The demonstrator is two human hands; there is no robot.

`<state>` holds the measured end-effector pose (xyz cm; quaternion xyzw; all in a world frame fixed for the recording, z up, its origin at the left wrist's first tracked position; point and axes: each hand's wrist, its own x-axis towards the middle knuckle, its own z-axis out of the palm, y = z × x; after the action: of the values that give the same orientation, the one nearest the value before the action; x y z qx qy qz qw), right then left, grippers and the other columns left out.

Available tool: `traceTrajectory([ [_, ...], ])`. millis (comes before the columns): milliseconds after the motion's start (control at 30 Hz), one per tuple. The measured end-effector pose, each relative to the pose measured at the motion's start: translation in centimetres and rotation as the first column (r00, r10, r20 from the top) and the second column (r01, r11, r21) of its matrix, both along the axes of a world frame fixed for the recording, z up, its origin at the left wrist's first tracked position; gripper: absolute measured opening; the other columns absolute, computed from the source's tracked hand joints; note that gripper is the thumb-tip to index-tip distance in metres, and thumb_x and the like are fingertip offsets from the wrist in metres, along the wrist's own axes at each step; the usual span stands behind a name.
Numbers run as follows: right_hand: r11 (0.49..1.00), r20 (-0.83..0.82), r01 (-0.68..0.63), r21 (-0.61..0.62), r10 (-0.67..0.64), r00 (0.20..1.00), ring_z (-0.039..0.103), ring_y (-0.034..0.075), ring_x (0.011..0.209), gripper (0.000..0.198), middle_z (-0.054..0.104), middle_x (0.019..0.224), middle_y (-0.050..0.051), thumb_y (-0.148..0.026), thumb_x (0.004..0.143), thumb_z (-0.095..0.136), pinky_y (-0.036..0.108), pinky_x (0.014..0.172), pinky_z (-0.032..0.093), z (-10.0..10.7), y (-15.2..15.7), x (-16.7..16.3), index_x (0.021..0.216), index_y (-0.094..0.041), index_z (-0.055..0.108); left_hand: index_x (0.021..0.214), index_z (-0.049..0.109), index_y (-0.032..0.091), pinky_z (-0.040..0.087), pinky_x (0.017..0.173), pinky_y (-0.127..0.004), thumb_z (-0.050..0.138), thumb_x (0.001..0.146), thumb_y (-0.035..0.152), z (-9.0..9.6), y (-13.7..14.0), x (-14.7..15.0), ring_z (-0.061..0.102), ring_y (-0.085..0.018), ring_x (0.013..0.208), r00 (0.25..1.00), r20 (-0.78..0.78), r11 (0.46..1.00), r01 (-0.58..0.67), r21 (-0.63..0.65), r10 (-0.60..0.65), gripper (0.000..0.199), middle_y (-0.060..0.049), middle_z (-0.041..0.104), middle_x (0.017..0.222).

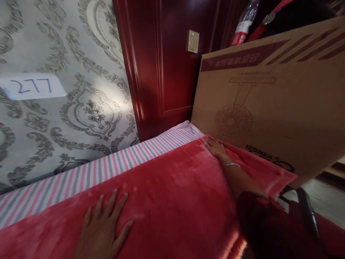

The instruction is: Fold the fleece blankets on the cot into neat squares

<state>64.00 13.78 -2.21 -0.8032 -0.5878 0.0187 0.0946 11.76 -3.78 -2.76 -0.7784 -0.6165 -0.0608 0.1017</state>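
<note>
A plush red blanket (172,190) lies spread over a bed, on top of a sheet (113,166) striped in pink, grey and white. Flat on the blanket, at the lower left, rests my left hand (101,230) with its fingers spread. My right hand (217,149), a thin bracelet at its wrist, reaches to the blanket's far corner. Its fingers are stretched out and press on the cloth near the edge; nothing shows in its grasp. Beyond that hand, a flap of the blanket hangs over the bed's side.
A large cardboard box (269,104) with a printed fan stands close beyond the bed's end. A plastic bottle (244,27) is behind its top edge. Patterned wallpaper (91,108) bears a label (33,87) reading 277. A dark red wooden panel (175,72) carries a switch (193,41).
</note>
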Motion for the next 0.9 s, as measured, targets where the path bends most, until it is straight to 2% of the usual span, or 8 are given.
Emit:
traceTrajectory([
  [133, 0.998, -0.005, 0.02, -0.053, -0.02, 1.0, 0.027, 0.028, 0.151, 0.06, 0.03, 0.165, 0.004, -0.05, 0.102, 0.021, 0.057, 0.117, 0.03, 1.3, -2.7, -1.7, 0.156, -0.03, 0.037, 0.149, 0.049, 0.028, 0.03, 0.113, -0.058, 0.043, 0.086, 0.056, 0.8, -0.2, 0.6, 0.034, -0.042, 0.146, 0.999, -0.045, 1.0, 0.0, 0.0, 0.0, 0.069, -0.006, 0.041, 0.159],
  [267, 0.997, 0.053, 0.051, -0.054, -0.048, 0.997, 0.024, 0.032, 0.152, 0.062, 0.027, 0.166, 0.005, -0.055, 0.101, 0.021, 0.066, 0.115, 0.026, 0.3, -8.9, -2.2, 0.156, -0.032, 0.034, 0.15, 0.048, 0.025, 0.03, 0.111, -0.061, 0.041, 0.088, 0.053, 1.0, -0.1, 0.9, 0.033, -0.045, 0.145, 0.999, -0.05, 1.0, 0.001, 0.01, 0.0, 0.069, -0.009, 0.039, 0.16],
  [367, 0.996, 0.081, 0.069, -0.056, -0.064, 0.995, 0.024, 0.032, 0.152, 0.063, 0.026, 0.166, 0.006, -0.057, 0.101, 0.022, 0.062, 0.117, 0.025, -0.9, -13.6, -0.7, 0.157, -0.031, 0.034, 0.151, 0.047, 0.023, 0.029, 0.11, -0.063, 0.038, 0.088, 0.055, 1.1, 0.0, 1.0, 0.032, -0.046, 0.145, 0.999, -0.045, 1.0, 0.01, 0.01, -0.009, 0.071, -0.009, 0.039, 0.16],
  [467, 0.999, 0.065, -0.011, -0.044, 0.014, 0.998, 0.023, 0.026, 0.153, 0.061, 0.024, 0.167, 0.003, -0.054, 0.102, 0.021, 0.053, 0.12, 0.025, -1.3, -16.3, 1.8, 0.158, -0.03, 0.032, 0.151, 0.047, 0.022, 0.029, 0.11, -0.063, 0.035, 0.089, 0.056, 1.0, 0.2, 0.9, 0.032, -0.047, 0.145, 0.999, -0.033, 1.0, 0.028, 0.014, -0.027, 0.072, -0.01, 0.039, 0.16],
  [533, 0.998, 0.05, -0.04, -0.039, 0.042, 0.998, 0.024, 0.025, 0.152, 0.06, 0.024, 0.167, 0.001, -0.052, 0.103, 0.021, 0.051, 0.12, 0.026, -1.1, -17.0, 3.2, 0.158, -0.032, 0.031, 0.152, 0.046, 0.022, 0.028, 0.111, -0.063, 0.033, 0.09, 0.056, 0.9, 0.3, 0.8, 0.032, -0.047, 0.145, 0.999, -0.019, 0.999, 0.036, 0.025, -0.036, 0.072, -0.011, 0.039, 0.16],
  [633, 0.999, 0.032, -0.017, -0.04, 0.018, 0.999, 0.023, 0.027, 0.152, 0.06, 0.024, 0.167, 0.001, -0.054, 0.103, 0.021, 0.054, 0.12, 0.026, -0.8, -17.1, 4.0, 0.157, -0.032, 0.032, 0.153, 0.044, 0.023, 0.027, 0.111, -0.063, 0.033, 0.091, 0.056, 1.0, 0.2, 0.7, 0.03, -0.046, 0.146, 0.999, -0.001, 0.999, 0.044, 0.032, -0.044, 0.071, -0.011, 0.038, 0.161],
  [800, 0.998, 0.018, 0.004, -0.065, -0.003, 1.0, 0.023, 0.026, 0.152, 0.058, 0.024, 0.167, 0.003, -0.049, 0.104, 0.023, 0.053, 0.119, 0.026, 0.3, -17.0, 3.1, 0.157, -0.029, 0.034, 0.153, 0.044, 0.023, 0.03, 0.111, -0.062, 0.032, 0.092, 0.057, 1.9, -0.2, 1.2, 0.031, -0.047, 0.145, 0.999, -0.021, 0.999, 0.033, -0.008, -0.033, 0.071, -0.011, 0.036, 0.162],
  [900, 0.996, 0.006, 0.022, -0.091, -0.021, 1.0, 0.028, 0.027, 0.15, 0.058, 0.031, 0.164, 0.007, -0.047, 0.104, 0.023, 0.053, 0.119, 0.028, 1.4, -16.7, 1.7, 0.156, -0.026, 0.036, 0.153, 0.044, 0.021, 0.03, 0.11, -0.063, 0.032, 0.093, 0.057, 2.5, -0.5, 1.6, 0.03, -0.047, 0.145, 0.999, -0.02, 0.999, 0.034, -0.019, -0.034, 0.071, -0.013, 0.035, 0.162],
])
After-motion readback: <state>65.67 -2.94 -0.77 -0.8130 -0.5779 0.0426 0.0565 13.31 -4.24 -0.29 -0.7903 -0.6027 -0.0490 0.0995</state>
